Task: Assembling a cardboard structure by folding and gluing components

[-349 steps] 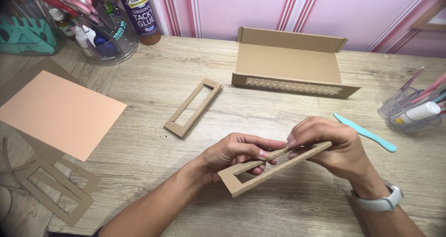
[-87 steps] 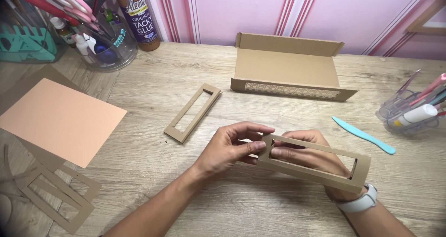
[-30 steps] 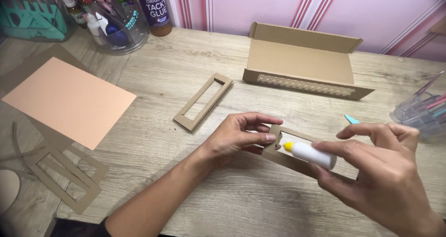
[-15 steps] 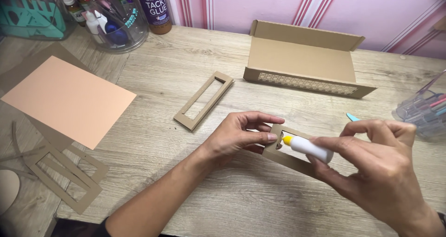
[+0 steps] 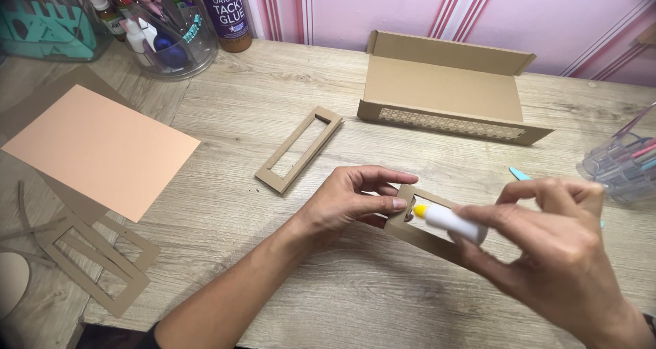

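Note:
My left hand point(image 5: 348, 202) pinches the left end of a brown cardboard frame point(image 5: 418, 234) that lies on the wooden table point(image 5: 225, 116) in front of me. In my right hand point(image 5: 557, 253) I grip a small white glue bottle point(image 5: 451, 222) whose yellow tip points left and touches the frame's end close to my left fingertips. Much of the frame is hidden under my right hand. A second cardboard frame point(image 5: 301, 149) lies flat on the table, up and to the left of my left hand.
An open cardboard box point(image 5: 444, 89) stands at the back. A peach paper sheet point(image 5: 92, 147) and cardboard offcuts point(image 5: 89, 257) lie at left. A brown glue bottle point(image 5: 225, 10) and clear tool jars point(image 5: 160, 31) stand at the back left; a clear pen holder point(image 5: 622, 164) at right, beside a teal tool point(image 5: 519, 174).
My right hand has brought the white glue bottle down and to the left until its yellow tip meets the frame's end. Earlier, both hands held the frame alone.

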